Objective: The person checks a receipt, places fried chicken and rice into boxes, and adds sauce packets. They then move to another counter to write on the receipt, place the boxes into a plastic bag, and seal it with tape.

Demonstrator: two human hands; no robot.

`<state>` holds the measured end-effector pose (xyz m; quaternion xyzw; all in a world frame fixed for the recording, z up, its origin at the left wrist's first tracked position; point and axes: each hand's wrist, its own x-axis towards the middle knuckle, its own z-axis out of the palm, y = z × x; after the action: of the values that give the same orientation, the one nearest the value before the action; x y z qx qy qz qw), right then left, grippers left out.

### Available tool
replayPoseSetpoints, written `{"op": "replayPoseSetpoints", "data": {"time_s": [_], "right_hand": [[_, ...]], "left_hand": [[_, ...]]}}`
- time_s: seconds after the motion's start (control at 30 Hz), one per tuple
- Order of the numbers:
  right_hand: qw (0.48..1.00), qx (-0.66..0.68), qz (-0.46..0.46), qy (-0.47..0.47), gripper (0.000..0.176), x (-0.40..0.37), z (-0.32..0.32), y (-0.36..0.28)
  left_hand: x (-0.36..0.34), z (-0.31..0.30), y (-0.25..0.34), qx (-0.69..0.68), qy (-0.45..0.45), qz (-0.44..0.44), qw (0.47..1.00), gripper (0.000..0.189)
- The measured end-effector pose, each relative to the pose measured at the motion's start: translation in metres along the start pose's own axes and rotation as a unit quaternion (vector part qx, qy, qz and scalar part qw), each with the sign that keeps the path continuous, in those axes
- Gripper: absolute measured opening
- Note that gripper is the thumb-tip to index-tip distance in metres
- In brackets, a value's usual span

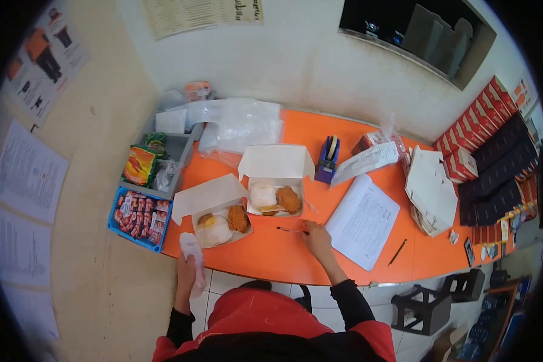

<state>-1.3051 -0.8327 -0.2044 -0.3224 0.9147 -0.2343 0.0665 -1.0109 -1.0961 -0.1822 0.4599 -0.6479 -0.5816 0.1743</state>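
Observation:
At the table's near left edge, my left hand (186, 274) is closed round a crumpled whitish-pink wrapper or cloth (192, 246), which hangs partly below the edge. My right hand (317, 238) is low over the orange tabletop, its fingers closed at one end of a thin pen (289, 229). Two open white cardboard boxes stand between my hands. The nearer box (228, 244) and the farther box (256, 212) each hold a white wrapped portion and a piece of fried chicken (288, 199). Beside my right hand lies a stack of printed sheets (365, 222).
A blue basket of small red packets (140, 217) and a grey bin with sachets (190, 154) stand left. Clear plastic bags (241, 123) lie behind. A tape dispenser (327, 160), another pen (397, 252) and stacked red boxes (476, 117) are right. Stools (425, 308) stand below.

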Motion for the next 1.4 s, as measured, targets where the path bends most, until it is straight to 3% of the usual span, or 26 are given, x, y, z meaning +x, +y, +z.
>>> {"op": "replayPoseSetpoints", "data": {"time_s": [0.03,0.1,0.13,0.2,0.23,0.27,0.3,0.33,0.37,0.43,0.5,0.57,0.6,0.63,0.73,0.87,0.97,1.07,1.17,1.23,1.3,1.4], "right_hand": [[0.999,-0.010,-0.031,0.023,0.022,-0.005,0.009,0.004],[0.992,-0.032,-0.100,0.068,0.019,-0.006,0.033,0.018],[0.994,-0.029,-0.089,0.064,0.017,-0.006,0.038,0.025],[0.997,-0.015,-0.060,0.052,0.013,-0.018,0.045,0.039],[0.999,-0.018,0.009,0.044,0.011,-0.029,0.035,0.040],[0.996,-0.022,0.074,0.039,0.010,-0.038,0.015,0.038],[0.987,0.004,0.130,0.091,0.008,-0.047,-0.007,0.038],[0.972,0.031,0.186,0.143,0.007,-0.054,-0.021,0.036],[0.946,0.190,0.194,0.177,0.007,-0.058,-0.020,0.030],[0.818,0.480,0.202,0.244,0.008,-0.072,-0.016,0.022],[0.774,0.559,0.214,0.206,0.006,-0.076,0.010,0.009],[0.775,0.568,0.185,0.205,0.007,-0.073,0.037,-0.007],[0.806,0.528,0.190,0.189,0.007,-0.071,0.045,-0.013],[0.835,0.486,0.195,0.169,0.007,-0.070,0.050,-0.017],[0.877,0.439,0.147,0.128,0.006,-0.068,0.052,-0.026],[0.899,0.415,0.118,0.075,0.006,-0.073,0.055,-0.026],[0.915,0.359,0.153,0.098,0.007,-0.074,0.037,-0.023],[0.898,0.423,0.104,0.058,0.007,-0.092,0.046,-0.028],[0.931,0.321,0.116,0.129,0.008,-0.085,0.037,-0.019],[0.921,0.333,0.137,0.146,0.008,-0.078,0.032,-0.011],[0.902,0.363,0.165,0.164,0.008,-0.078,0.031,-0.012],[0.942,0.308,0.106,0.082,0.008,-0.097,0.033,-0.019]], "left_hand": [[-0.009,0.011,0.018,-0.039,-0.050,-0.010,0.998,0.026],[-0.015,0.050,0.062,0.028,-0.185,0.116,0.975,0.032],[-0.022,0.073,0.099,0.056,-0.246,0.161,0.954,0.049],[-0.006,0.130,0.091,-0.006,-0.287,0.254,0.923,0.078],[0.001,0.155,0.087,-0.098,-0.378,0.123,0.912,0.087],[-0.003,0.178,0.087,-0.143,-0.379,0.097,0.909,0.091],[-0.002,0.198,0.077,-0.128,-0.363,0.147,0.911,0.087],[0.008,0.222,0.029,-0.096,-0.348,0.167,0.917,0.077],[0.015,0.231,0.010,0.007,-0.322,0.240,0.916,0.067],[0.019,0.237,-0.011,0.160,-0.271,0.336,0.888,0.053],[0.028,0.240,-0.019,0.252,-0.226,0.388,0.857,0.047],[0.028,0.232,-0.002,0.293,-0.246,0.417,0.824,0.047],[0.029,0.226,0.002,0.314,-0.251,0.431,0.808,0.048],[0.033,0.223,-0.004,0.315,-0.279,0.447,0.789,0.066],[0.025,0.205,0.018,0.385,-0.348,0.442,0.731,0.082],[0.028,0.204,0.014,0.403,-0.349,0.432,0.727,0.091],[0.029,0.211,0.006,0.424,-0.339,0.435,0.719,0.092],[0.030,0.215,0.002,0.425,-0.333,0.447,0.714,0.090],[0.018,0.209,0.004,0.408,-0.365,0.448,0.706,0.091],[0.006,0.199,0.005,0.408,-0.416,0.441,0.683,0.093],[0.006,0.200,0.003,0.424,-0.383,0.461,0.679,0.094],[0.014,0.211,0.006,0.455,-0.363,0.473,0.661,0.097]]}}
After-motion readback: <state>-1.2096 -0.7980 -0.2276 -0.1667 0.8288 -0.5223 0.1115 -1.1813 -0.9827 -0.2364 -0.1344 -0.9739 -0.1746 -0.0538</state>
